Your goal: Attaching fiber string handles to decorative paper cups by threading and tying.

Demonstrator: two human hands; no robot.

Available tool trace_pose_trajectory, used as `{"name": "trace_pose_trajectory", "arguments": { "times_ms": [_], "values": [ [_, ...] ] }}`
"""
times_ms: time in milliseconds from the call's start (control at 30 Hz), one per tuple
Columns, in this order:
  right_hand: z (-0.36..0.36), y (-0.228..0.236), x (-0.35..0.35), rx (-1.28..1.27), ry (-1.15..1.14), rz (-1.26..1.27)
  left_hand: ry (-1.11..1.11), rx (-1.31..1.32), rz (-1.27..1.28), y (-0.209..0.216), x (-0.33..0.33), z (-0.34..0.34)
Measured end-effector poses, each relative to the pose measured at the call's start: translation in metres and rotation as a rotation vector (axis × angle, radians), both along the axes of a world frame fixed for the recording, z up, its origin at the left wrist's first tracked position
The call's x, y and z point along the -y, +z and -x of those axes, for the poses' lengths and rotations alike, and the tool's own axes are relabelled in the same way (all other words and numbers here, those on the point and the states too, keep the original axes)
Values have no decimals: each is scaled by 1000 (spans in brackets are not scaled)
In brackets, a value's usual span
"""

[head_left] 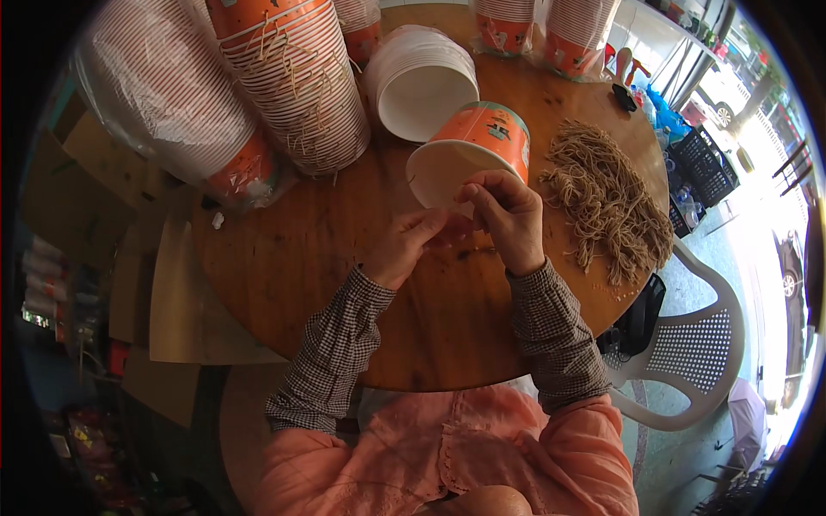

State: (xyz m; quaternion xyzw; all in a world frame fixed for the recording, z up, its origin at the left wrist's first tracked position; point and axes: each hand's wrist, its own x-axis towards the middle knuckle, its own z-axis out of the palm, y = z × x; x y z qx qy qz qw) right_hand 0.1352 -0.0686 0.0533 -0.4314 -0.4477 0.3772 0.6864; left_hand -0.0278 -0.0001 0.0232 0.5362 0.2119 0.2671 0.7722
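Head view. Tub point(486, 133) lies on its side on the table point(301, 275), left of the cord pile point(607, 206). Right hand point(510, 222) pinched narrow at its mouth; left hand point(404, 247) half-curled just beside; whether either holds a strand, cannot tell. Risk, judged: a knuckle knock could roll it. Tub: orange, printed outside; white inside.

A bucket point(482, 129) lies on the table point(292, 275), strings point(607, 202) to its right, stacked buckets point(301, 99) left.

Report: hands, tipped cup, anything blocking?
Left hand, right hand close together by tipped orange cup. Cup's opening faces the person. String pile beside it, clear of hands.
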Motion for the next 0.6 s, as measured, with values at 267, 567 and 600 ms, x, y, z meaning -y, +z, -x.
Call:
{"name": "trace_pose_trajectory", "arguments": {
  "times_ms": [267,567,600],
  "values": [
    [-2,-6,-5,73,-89,10,-118,-21,-10,4,-1,2],
    [6,-8,-3,595,-235,-44,161,-210,-239,11,-7,8],
    [9,-8,-4,565,-164,-180,137,-222,-287,11,-7,9]
  ]
}}
